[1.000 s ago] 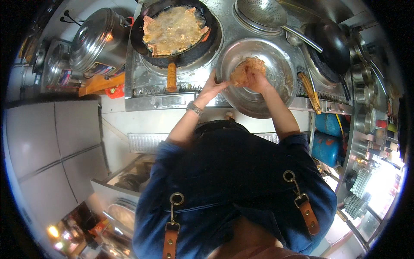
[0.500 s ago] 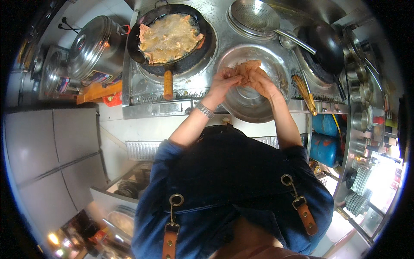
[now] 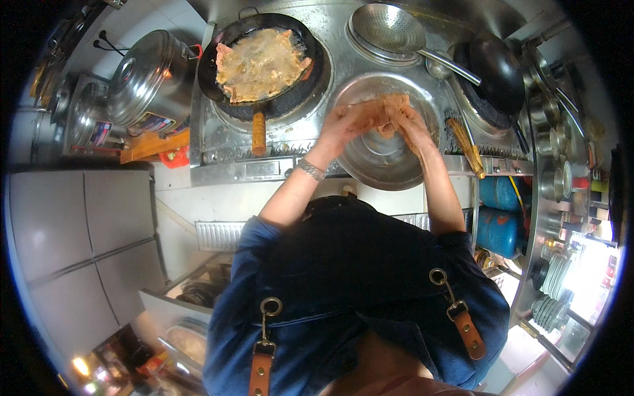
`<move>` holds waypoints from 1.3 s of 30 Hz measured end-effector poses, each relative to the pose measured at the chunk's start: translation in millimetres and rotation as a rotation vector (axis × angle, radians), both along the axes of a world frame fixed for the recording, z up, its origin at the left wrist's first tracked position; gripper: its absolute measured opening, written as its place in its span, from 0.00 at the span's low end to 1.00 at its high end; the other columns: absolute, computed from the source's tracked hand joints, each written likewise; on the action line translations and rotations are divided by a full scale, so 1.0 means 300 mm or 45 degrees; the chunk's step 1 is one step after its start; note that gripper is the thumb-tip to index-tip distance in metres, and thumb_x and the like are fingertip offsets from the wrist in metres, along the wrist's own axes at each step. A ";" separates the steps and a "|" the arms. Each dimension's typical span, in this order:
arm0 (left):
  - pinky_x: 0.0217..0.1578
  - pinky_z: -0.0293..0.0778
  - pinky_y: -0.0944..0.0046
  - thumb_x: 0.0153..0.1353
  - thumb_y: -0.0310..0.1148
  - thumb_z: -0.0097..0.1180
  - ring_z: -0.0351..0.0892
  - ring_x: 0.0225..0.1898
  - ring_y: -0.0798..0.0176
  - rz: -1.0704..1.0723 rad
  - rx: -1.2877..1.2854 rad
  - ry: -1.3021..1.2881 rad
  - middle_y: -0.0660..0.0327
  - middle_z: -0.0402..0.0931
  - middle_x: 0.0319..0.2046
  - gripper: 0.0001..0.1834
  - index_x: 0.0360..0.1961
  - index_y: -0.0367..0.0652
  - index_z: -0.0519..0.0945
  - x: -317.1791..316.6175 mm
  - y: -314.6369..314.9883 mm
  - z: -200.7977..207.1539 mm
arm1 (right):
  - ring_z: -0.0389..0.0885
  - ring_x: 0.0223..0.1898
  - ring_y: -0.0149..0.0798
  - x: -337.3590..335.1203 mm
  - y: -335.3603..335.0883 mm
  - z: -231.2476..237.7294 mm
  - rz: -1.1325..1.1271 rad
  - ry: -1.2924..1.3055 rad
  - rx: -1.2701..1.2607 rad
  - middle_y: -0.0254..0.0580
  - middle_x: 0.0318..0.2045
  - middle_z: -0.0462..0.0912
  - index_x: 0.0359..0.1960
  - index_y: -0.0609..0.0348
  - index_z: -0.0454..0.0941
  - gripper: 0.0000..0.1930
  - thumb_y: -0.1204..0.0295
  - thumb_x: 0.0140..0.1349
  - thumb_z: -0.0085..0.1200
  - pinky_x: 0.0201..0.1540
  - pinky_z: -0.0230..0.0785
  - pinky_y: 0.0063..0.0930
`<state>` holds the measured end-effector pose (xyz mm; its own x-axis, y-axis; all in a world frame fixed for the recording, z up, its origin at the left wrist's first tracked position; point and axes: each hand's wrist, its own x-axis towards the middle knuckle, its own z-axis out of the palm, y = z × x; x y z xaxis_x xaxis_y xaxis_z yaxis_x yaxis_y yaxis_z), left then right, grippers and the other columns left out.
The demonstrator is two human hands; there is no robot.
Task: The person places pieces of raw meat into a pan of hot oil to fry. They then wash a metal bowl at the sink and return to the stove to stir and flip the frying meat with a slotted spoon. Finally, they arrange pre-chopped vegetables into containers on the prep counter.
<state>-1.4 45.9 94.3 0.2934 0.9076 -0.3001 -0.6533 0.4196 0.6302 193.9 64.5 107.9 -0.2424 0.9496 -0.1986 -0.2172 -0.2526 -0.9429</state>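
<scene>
Over a wide steel bowl (image 3: pixel 380 173), my left hand (image 3: pixel 338 129) and my right hand (image 3: pixel 411 129) grip a brownish-pink piece of raw meat (image 3: pixel 380 111). It is stretched between them, its far edge toward the stove's back. The fingers of both hands are closed on its two ends and partly hidden by it. Left of the bowl sits a black wok (image 3: pixel 210 72) with a wooden handle (image 3: pixel 259 135). Pieces of meat (image 3: pixel 264 63) bubble in its oil.
A perforated skimmer (image 3: pixel 389 28) lies behind the bowl, its handle reaching right. A bamboo brush (image 3: pixel 467 148) rests right of the bowl, near a dark wok (image 3: pixel 496 72). Far left stands a large lidded steel pot (image 3: pixel 148 79). Blue cylinders (image 3: pixel 498 231) are below right.
The meat has gone from bunched up between my fingers to spread wider. My left hand has shifted slightly left and nearer, the right slightly right.
</scene>
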 end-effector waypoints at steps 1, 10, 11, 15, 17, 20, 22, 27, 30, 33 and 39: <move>0.40 0.77 0.65 0.58 0.24 0.54 0.75 0.46 0.64 -0.014 0.102 0.129 0.58 0.73 0.44 0.16 0.48 0.38 0.70 0.018 -0.001 0.001 | 0.77 0.31 0.26 -0.008 0.002 -0.001 -0.039 -0.066 -0.004 0.35 0.33 0.80 0.42 0.63 0.76 0.13 0.69 0.59 0.56 0.33 0.69 0.18; 0.40 0.75 0.70 0.56 0.23 0.56 0.74 0.40 0.69 0.134 0.337 0.384 0.61 0.74 0.40 0.16 0.46 0.38 0.70 0.045 -0.005 -0.021 | 0.77 0.37 0.27 0.002 0.005 -0.001 -0.120 -0.217 0.144 0.36 0.37 0.80 0.43 0.64 0.75 0.13 0.71 0.58 0.56 0.42 0.69 0.20; 0.39 0.74 0.70 0.56 0.24 0.57 0.74 0.39 0.70 0.106 0.298 0.290 0.61 0.74 0.39 0.15 0.45 0.39 0.71 0.040 -0.003 -0.016 | 0.77 0.39 0.28 0.019 0.008 0.012 -0.099 -0.179 0.137 0.37 0.39 0.80 0.44 0.64 0.74 0.13 0.72 0.58 0.56 0.42 0.70 0.21; 0.37 0.74 0.73 0.56 0.25 0.57 0.76 0.34 0.70 -0.029 0.234 0.367 0.62 0.75 0.35 0.13 0.43 0.38 0.72 0.043 0.011 0.010 | 0.76 0.42 0.31 0.048 0.017 0.053 0.024 -0.215 0.248 0.38 0.42 0.79 0.46 0.62 0.73 0.17 0.74 0.55 0.58 0.46 0.68 0.24; 0.37 0.73 0.74 0.57 0.26 0.56 0.76 0.32 0.70 -0.137 0.481 0.717 0.63 0.75 0.33 0.11 0.42 0.38 0.73 0.059 0.020 0.014 | 0.76 0.42 0.30 0.036 0.018 0.056 0.056 -0.443 0.321 0.38 0.41 0.79 0.46 0.62 0.72 0.17 0.74 0.54 0.59 0.46 0.69 0.23; 0.36 0.74 0.72 0.58 0.26 0.54 0.77 0.33 0.70 0.029 0.420 0.607 0.63 0.77 0.33 0.12 0.44 0.36 0.73 0.082 0.018 0.005 | 0.76 0.42 0.28 0.008 0.014 0.048 0.033 -0.627 0.389 0.37 0.40 0.79 0.46 0.62 0.72 0.19 0.75 0.53 0.61 0.45 0.68 0.23; 0.38 0.75 0.71 0.59 0.26 0.54 0.78 0.36 0.68 0.063 0.370 0.534 0.61 0.77 0.35 0.14 0.46 0.34 0.72 0.074 0.019 0.000 | 0.75 0.42 0.28 -0.001 0.009 0.047 0.044 -0.579 0.428 0.36 0.41 0.79 0.47 0.62 0.72 0.20 0.74 0.53 0.61 0.45 0.68 0.23; 0.44 0.75 0.66 0.60 0.27 0.53 0.78 0.41 0.63 -0.143 0.316 0.283 0.56 0.77 0.42 0.17 0.49 0.30 0.70 0.005 0.018 0.011 | 0.75 0.43 0.28 0.047 0.024 0.081 0.140 -0.439 0.328 0.36 0.42 0.78 0.49 0.62 0.72 0.20 0.75 0.54 0.60 0.47 0.67 0.22; 0.46 0.75 0.65 0.61 0.29 0.52 0.78 0.42 0.62 -0.221 0.312 0.179 0.55 0.76 0.43 0.18 0.50 0.30 0.70 -0.008 0.015 0.019 | 0.74 0.43 0.27 0.066 0.045 0.088 0.107 -0.390 0.298 0.36 0.42 0.79 0.47 0.63 0.74 0.17 0.74 0.55 0.58 0.47 0.67 0.21; 0.45 0.74 0.66 0.61 0.32 0.53 0.77 0.43 0.64 -0.175 0.321 0.231 0.55 0.75 0.44 0.19 0.51 0.31 0.70 0.002 0.022 0.024 | 0.74 0.43 0.27 0.062 0.065 0.072 0.007 -0.433 0.364 0.36 0.41 0.79 0.46 0.63 0.75 0.16 0.73 0.56 0.58 0.47 0.67 0.21; 0.43 0.73 0.69 0.61 0.35 0.54 0.76 0.40 0.68 -0.218 0.165 0.274 0.59 0.75 0.41 0.19 0.49 0.34 0.73 0.009 0.020 0.037 | 0.75 0.43 0.28 0.065 0.072 0.106 -0.063 -0.544 0.415 0.38 0.41 0.79 0.45 0.63 0.76 0.15 0.71 0.57 0.58 0.49 0.66 0.22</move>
<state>1.2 51.9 105.5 0.3873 0.8853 -0.2573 -0.4255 0.4192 0.8020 213.4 86.2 139.7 -0.1576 0.9868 0.0371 0.1989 0.0685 -0.9776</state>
